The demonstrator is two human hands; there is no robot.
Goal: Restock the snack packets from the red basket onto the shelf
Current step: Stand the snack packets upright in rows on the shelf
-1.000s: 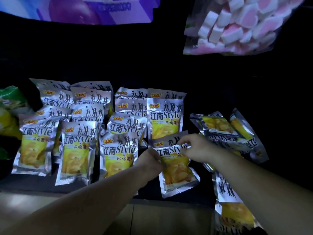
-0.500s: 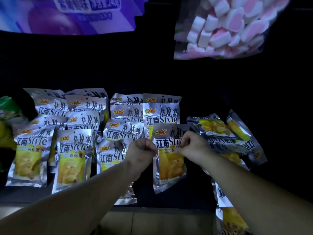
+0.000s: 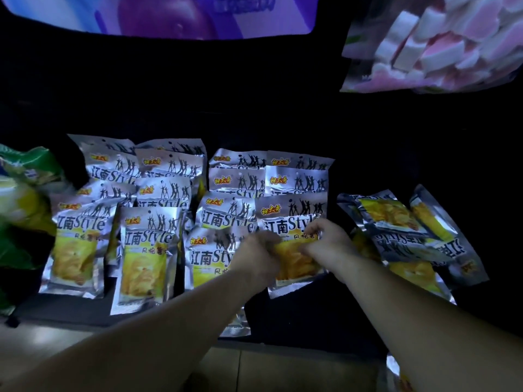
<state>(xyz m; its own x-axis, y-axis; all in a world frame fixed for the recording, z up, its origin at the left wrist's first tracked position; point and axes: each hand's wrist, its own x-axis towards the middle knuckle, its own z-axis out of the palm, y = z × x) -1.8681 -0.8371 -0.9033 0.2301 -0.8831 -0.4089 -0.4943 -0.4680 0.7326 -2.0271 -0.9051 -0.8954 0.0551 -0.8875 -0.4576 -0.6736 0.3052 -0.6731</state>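
Note:
Several silver and yellow snack packets stand in overlapping rows on a dark shelf (image 3: pixel 283 321). One packet (image 3: pixel 294 222) stands at the front of the right-hand row, and both hands hold it. My left hand (image 3: pixel 257 257) grips its left side. Fingers of my right hand (image 3: pixel 328 240) pinch its right side. A loose pile of the same packets (image 3: pixel 402 230) lies to the right of my right arm. The red basket is out of view.
A green and yellow bag (image 3: pixel 25 193) sits at the far left of the shelf. Above hang a purple packet (image 3: pixel 169 15) and a clear bag of pink and white marshmallows (image 3: pixel 438 43). The shelf's back is dark.
The packet in both hands has moved up and back from the shelf's front edge into the right-hand row, and it has turned from slanted to upright.

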